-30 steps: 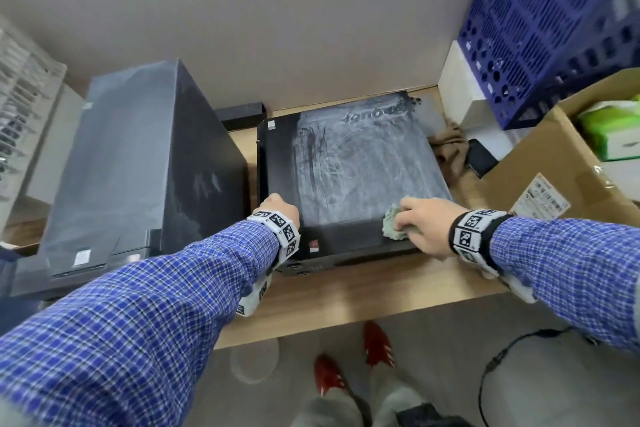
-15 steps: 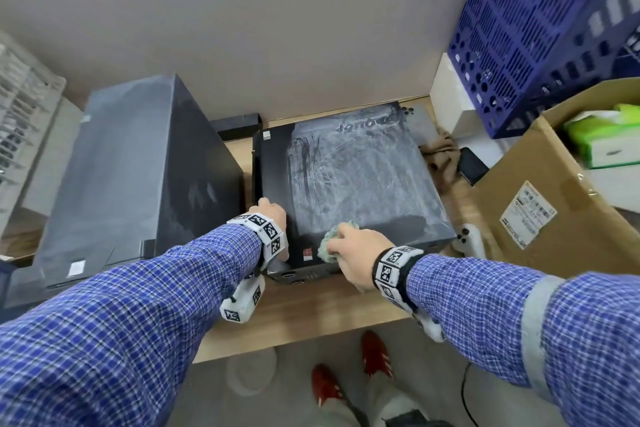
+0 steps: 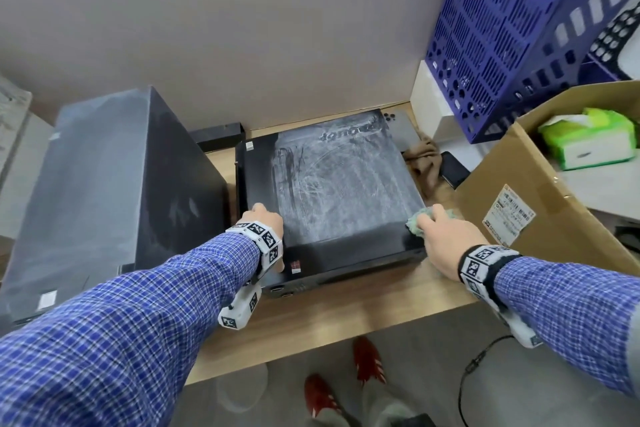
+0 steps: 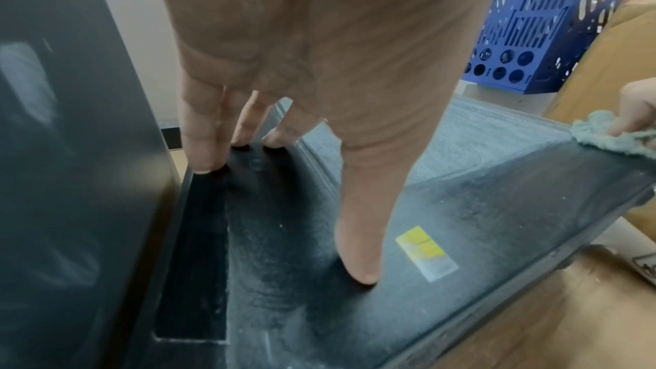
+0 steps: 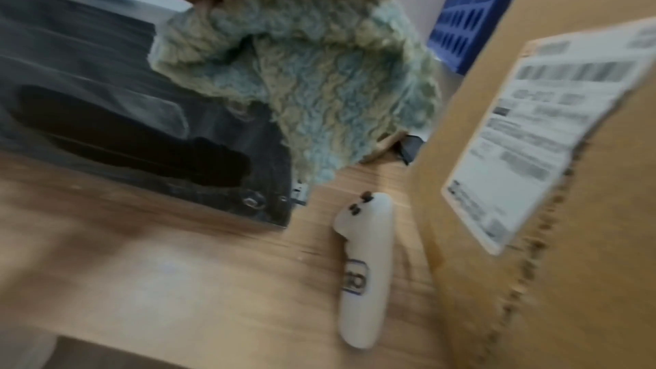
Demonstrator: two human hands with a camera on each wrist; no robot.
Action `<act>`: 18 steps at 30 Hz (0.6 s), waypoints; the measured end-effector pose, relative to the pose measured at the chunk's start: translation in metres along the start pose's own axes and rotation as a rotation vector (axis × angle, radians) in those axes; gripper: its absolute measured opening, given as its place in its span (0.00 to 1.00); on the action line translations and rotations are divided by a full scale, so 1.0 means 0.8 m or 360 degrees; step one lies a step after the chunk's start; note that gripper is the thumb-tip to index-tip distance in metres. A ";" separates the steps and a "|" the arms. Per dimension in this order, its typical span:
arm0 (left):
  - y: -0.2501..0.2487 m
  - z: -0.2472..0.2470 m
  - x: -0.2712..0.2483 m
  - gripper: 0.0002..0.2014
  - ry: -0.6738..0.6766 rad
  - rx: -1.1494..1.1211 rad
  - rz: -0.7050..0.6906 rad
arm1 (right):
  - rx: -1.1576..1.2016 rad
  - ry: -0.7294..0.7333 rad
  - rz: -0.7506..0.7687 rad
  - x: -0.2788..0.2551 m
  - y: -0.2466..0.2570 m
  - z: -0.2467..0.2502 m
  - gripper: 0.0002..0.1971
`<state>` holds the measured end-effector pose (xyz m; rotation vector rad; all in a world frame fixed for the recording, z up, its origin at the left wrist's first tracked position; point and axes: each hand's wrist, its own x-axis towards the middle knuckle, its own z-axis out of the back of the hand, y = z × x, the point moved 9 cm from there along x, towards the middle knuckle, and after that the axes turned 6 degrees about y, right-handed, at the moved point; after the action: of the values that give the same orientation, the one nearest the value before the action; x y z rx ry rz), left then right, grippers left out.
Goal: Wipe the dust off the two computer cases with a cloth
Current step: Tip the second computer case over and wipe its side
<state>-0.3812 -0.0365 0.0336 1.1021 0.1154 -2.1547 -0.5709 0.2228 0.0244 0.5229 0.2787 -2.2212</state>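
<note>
From the head view, your right hand [image 3: 446,236] sits at the near right corner of the flat computer case [image 3: 332,191], fingers curled round the bunched green cloth [image 3: 417,220], which touches that corner. Your left hand [image 3: 265,218] rests on the flat case's near left corner, steadying it. The near strip of the flat case looks dark and clean, as does a band along its left side; the broad middle and far part carry a grey, streaked film, so most of this top is, I judge, yet to be wiped properly. The upright computer case [image 3: 114,191], left of the flat case, shows a dull haze and smudges on its top and side, and looks untouched.

From the left wrist view, your left hand [image 4: 302,66] has its fingers [image 4: 199,133] straight and close together, tips pressing the flat case [image 4: 461,201] near its left edge, thumb spread apart and planted by a yellow sticker [image 4: 424,251]. Fine dust speckles the surface around them.

From the right wrist view, which is blurred, the cloth [image 5: 302,72] hangs over the flat case's [image 5: 106,89] corner. Your fingers are out of sight here. A white controller [image 5: 362,271] lies on the wooden table [image 5: 177,277] right of the flat case, beside a cardboard box [image 5: 568,206].
</note>
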 end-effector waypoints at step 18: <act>0.022 0.010 0.018 0.49 -0.0118 -0.0066 0.0104 | 0.0143 -0.0029 0.0097 0.042 0.013 0.019 0.05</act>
<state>-0.3813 -0.0607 0.0324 0.9881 0.0884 -2.1228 -0.5868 0.1876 0.0226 0.5517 0.1520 -2.1858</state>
